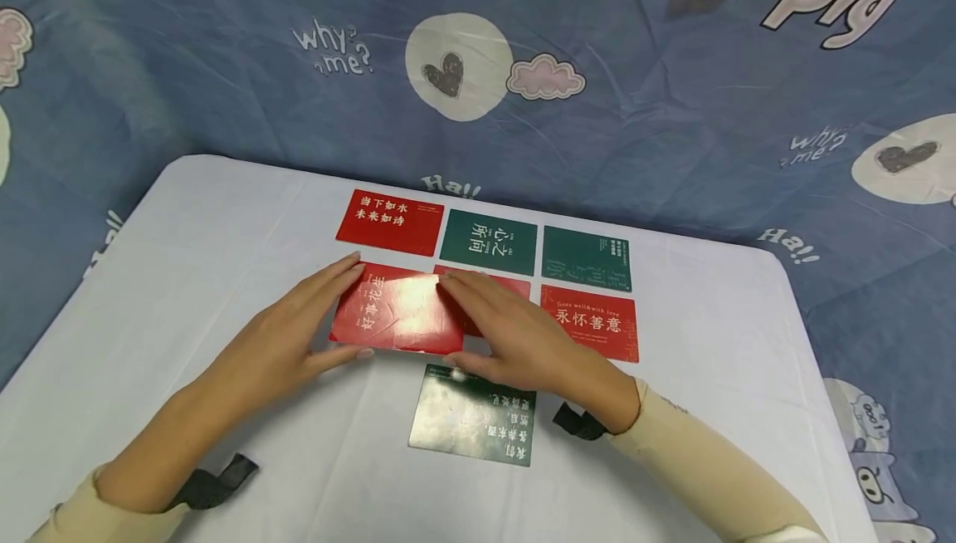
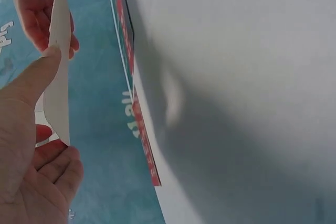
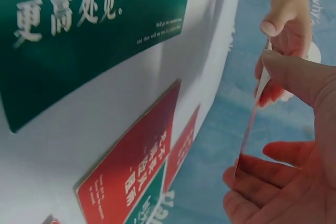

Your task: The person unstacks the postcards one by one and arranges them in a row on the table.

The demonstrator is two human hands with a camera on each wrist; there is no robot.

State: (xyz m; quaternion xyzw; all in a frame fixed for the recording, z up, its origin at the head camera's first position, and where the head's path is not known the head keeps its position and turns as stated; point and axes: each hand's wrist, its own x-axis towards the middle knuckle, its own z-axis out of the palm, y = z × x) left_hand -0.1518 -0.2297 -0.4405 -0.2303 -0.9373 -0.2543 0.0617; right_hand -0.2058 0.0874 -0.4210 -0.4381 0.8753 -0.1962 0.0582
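A red card (image 1: pixel 411 306) with white Chinese characters is held up off the table between both hands. My left hand (image 1: pixel 287 331) pinches its left side, thumb at the near edge and fingers at the far edge. On the right side, my right hand (image 1: pixel 523 335) grips it the same way. Both wrist views show the card edge-on, with its pale underside (image 2: pixel 59 82) in the left one. Behind the held card and right hand, another red card (image 1: pixel 515 284) is partly hidden. Nearest the body lies a green card (image 1: pixel 472 418), its upper right corner covered by the right hand.
Along the back of the white table (image 1: pixel 329 460) lie a red card (image 1: pixel 388 222), a green card (image 1: pixel 489 242) and a second green card (image 1: pixel 587 256). Below that last one is a red card (image 1: pixel 590 323). A blue printed cloth (image 1: pixel 284 111) hangs behind the table.
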